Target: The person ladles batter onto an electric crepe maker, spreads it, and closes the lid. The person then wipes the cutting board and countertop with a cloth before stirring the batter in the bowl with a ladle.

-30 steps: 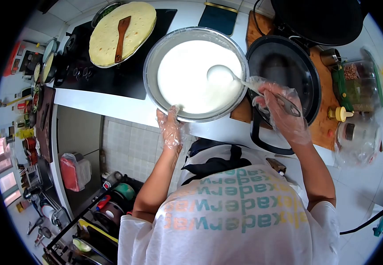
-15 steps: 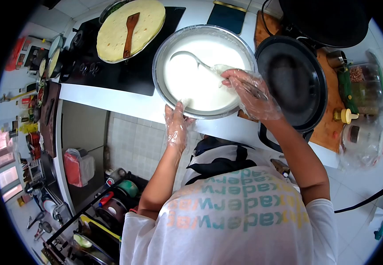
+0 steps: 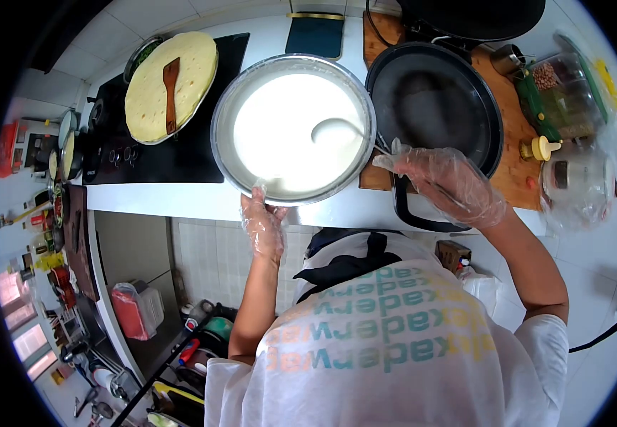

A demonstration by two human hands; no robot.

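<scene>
Bowl (image 3: 223,135) of white liquid (image 3: 280,117) on tabletop (image 3: 159,198). My left hand (image 3: 262,224) grips its rim, my right hand (image 3: 454,186) grips the ladle (image 3: 335,130). Pan (image 3: 458,99) just beside.

On the right, 1 steel cup (image 3: 505,61) stands near 1 clear container (image 3: 568,92) with reddish-brown nuts (image 3: 545,76) and 1 yellow spout (image 3: 538,148). 1 gold-edged teal panel (image 3: 315,37) lies on the counter (image 3: 155,198); lower left shows 1 red bin (image 3: 130,311).
</scene>
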